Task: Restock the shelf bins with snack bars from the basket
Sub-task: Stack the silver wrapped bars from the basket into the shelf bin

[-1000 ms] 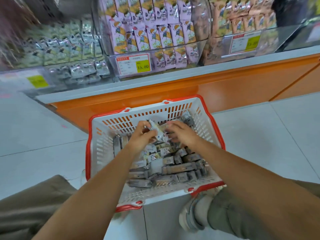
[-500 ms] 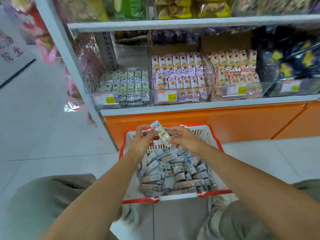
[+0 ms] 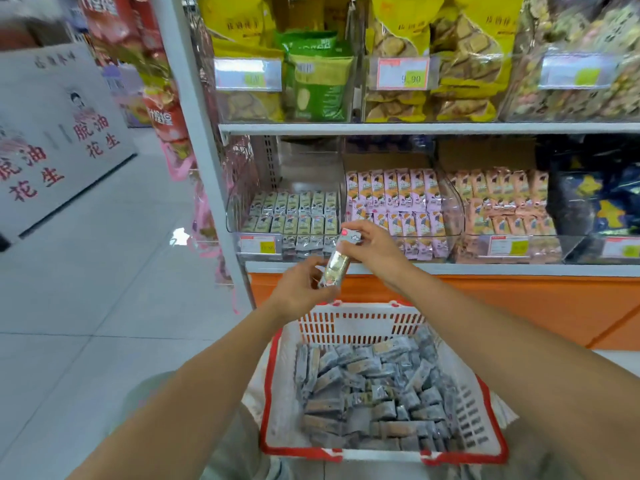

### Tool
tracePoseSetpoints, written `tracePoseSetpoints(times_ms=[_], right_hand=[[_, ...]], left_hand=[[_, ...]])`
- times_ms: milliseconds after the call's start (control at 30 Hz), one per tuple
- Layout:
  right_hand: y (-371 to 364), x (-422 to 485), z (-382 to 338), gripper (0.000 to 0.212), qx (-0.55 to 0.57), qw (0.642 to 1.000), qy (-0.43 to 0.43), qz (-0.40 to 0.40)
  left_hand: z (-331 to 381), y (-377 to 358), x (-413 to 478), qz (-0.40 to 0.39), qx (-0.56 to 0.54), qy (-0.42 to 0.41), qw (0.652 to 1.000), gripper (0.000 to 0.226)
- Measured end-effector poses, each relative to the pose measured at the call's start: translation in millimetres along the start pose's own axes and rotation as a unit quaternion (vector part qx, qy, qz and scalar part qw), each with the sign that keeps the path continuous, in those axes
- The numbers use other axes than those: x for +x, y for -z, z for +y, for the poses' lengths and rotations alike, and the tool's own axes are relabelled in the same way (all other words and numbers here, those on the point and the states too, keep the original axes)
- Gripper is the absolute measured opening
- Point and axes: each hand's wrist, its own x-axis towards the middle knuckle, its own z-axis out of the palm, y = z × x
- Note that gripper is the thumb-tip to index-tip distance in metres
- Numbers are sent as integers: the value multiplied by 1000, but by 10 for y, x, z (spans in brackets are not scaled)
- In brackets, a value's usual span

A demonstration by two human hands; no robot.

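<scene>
While both hands are raised between basket and shelf, one snack bar is held between them, tilted with its upper end to the right. It sits above the far rim of the basket and in front of the lower lip of the leftmost shelf bin. Left hand: fingers curled round the bar's lower end. Right hand: thumb and fingers pinching the upper end, where a small red mark shows on the wrapper. Basket: white slotted walls, red rim, standing on the pale tiled floor near the person, between the forearms; filled with a loose heap of grey-wrapped snack bars. Leftmost bin: clear plastic, partly filled with rows of grey-green bars, upper part bare; price tag on its front. Next bin to the right: pink packets in upright rows. Further right: peach packets. Below the bins: orange base panel. Upper shelf: yellow bags and a green bag. Far left: white sign with red characters.
</scene>
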Motion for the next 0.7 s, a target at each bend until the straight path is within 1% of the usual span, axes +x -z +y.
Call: tracePoseSetpoints(times_ms=[100,133,233,333,400,467,567,700], right_hand=[[-63,279,-191,40,-23,999,35,12],[-63,378,-243,39,-34,998,45,14],[-15,657,-293,35,-94,992,77,34],[77,913,-197,39,-226,967,104,48],[141,1045,-71,46,-314,944,95,28],[209,1108,87,55,-367,927,79,-15],[280,1100,318,62,-389,915,90,-57],[281,1069,486,61,-389,913,110,-52]], left_hand=[[85,291,170,78,43,-21,996,25],[102,392,238,103,59,-17,993,21],[155,619,458,162,84,7,983,26],[185,701,726,187,133,32,973,36],[185,702,920,183,170,55,967,41],[183,680,1115,170,205,72,961,48],[191,603,1352,147,226,84,959,54],[162,432,1522,93,264,90,956,52]])
